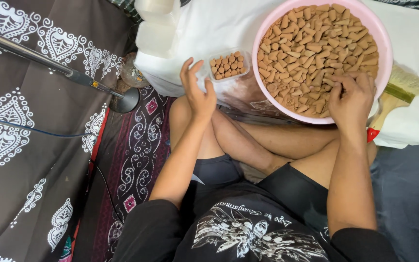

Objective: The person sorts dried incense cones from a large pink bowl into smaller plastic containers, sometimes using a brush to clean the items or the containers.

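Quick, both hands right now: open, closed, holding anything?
Left hand: open, fingers spread, empty, beside the small clear tray.
Right hand: fingers curled into the cones in the pink bowl; grip cannot be told.

I see both bare forearms reaching forward from the torso over the crossed legs (267,145), which I use as my landmark. Left hand (197,92) sits above the left knee, raised edge-on, fingers loosely spread and slightly curled, thumb apart, nothing visibly held. Right hand (351,99) lies beyond the right knee, palm down, wrist straight, fingers bent downward and bunched together. Right elbow is close to the body; the left is angled outward.
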